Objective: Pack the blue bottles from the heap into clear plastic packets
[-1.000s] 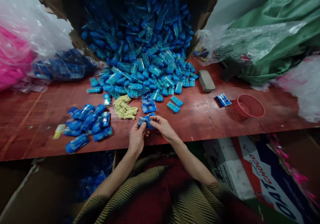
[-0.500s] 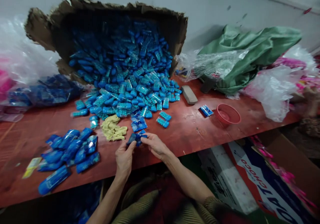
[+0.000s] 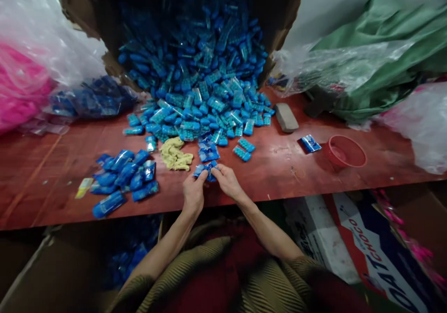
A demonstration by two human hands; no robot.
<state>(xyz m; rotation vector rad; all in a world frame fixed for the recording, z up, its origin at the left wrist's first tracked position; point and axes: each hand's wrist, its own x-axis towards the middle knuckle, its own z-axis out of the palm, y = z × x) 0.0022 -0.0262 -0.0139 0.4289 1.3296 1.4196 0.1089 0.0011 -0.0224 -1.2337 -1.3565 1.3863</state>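
Note:
My left hand and my right hand meet near the front edge of the red table, both closed on one small blue foil packet. Thumbs and fingers pinch it from its two sides. Just beyond it lie more flat blue packets. To the left of these is a crumpled yellow-green cloth. A group of filled blue packets rests on the left. Behind my hands spreads a large heap of small blue containers with clear fronts and beads inside.
The heap spills from a torn cardboard box. A grey block, a blue packet and a red basket stand to the right. Green sacking and clear plastic bags flank the back. Printed cartons stand below the table's edge.
The view has tilted down and shifted left, so everything sits further right and higher. My hands still hold the blue packet, which now shows a lighter, printed face.

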